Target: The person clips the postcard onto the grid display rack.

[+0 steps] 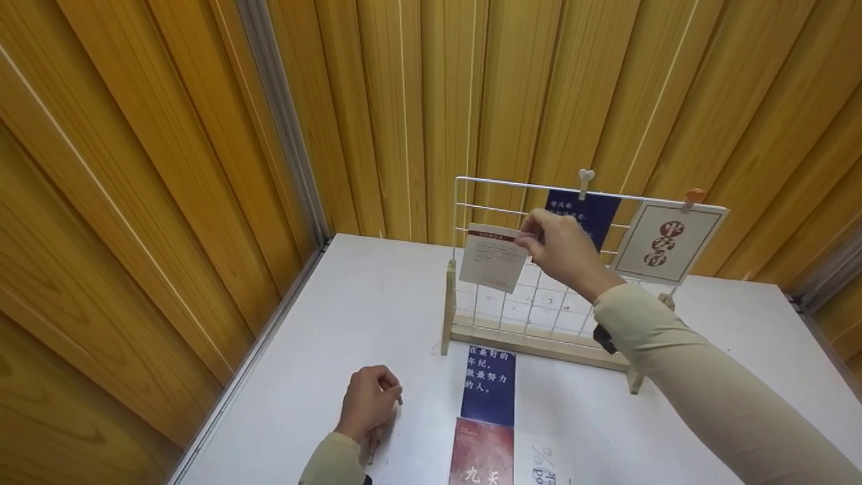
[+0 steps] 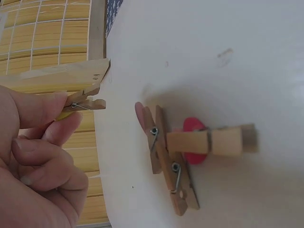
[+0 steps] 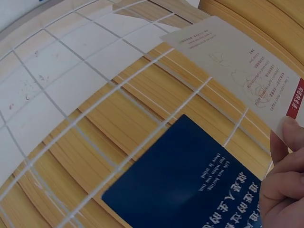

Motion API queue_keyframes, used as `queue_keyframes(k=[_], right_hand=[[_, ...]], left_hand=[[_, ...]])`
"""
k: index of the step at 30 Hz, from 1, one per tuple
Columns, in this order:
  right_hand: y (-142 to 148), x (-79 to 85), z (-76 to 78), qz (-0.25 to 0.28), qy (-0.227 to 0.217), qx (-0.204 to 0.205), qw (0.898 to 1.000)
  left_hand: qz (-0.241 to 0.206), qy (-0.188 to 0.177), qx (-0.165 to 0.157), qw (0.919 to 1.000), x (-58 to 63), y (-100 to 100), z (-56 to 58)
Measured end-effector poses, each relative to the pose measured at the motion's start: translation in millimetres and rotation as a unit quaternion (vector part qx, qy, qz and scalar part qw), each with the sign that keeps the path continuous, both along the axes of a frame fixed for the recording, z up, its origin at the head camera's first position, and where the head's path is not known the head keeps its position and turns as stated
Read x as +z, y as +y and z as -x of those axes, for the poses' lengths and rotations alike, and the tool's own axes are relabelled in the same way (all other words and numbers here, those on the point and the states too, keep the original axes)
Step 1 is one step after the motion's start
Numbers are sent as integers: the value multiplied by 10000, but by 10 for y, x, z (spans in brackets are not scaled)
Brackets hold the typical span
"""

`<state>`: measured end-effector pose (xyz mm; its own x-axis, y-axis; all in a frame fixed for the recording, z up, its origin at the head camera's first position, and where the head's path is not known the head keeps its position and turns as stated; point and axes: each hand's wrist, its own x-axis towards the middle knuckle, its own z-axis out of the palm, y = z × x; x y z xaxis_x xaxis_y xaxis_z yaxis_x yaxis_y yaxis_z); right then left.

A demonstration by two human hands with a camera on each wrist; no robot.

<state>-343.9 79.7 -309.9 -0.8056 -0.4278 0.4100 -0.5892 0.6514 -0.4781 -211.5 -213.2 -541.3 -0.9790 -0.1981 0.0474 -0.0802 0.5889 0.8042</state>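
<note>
My right hand (image 1: 569,249) pinches the upper right edge of a white card (image 1: 495,259) with a red band, in front of the left part of a white wire grid rack (image 1: 502,182). A blue card (image 1: 603,219) hangs under a white heart clip (image 1: 586,180), partly behind that hand. To its right, a bordered white card (image 1: 668,241) with red characters hangs from an orange-topped clip (image 1: 693,199). Low at the left, my left hand (image 1: 367,402) is over the table. The left wrist view shows it pinching a wooden clothespin (image 2: 81,104) between thumb and finger.
Several loose clothespins (image 2: 164,159), one with a red decoration (image 2: 194,124), lie on the white table (image 1: 289,337). In front of the rack's wooden base (image 1: 539,349) lie a blue card (image 1: 488,397) and a red card (image 1: 483,448). Wood-patterned walls (image 1: 377,101) stand behind and left.
</note>
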Motion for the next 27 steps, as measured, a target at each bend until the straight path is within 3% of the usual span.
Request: queue_keyframes(k=[8,17,22,27], right_hand=[[-109,102,23,-187,453,-88,9988],[-154,163,108,64,799,-241,9965],[-192,177,142,254,1307,-299,9906],[-221,195,184,280,1825,-378,9821]], left_hand=[[111,148,-20,9998,33,-2,-8],[128,179,36,9998,63,-21,30],[4,178,40,9998,94,-4,45],[-151,306,-25,9994,204,46,78]])
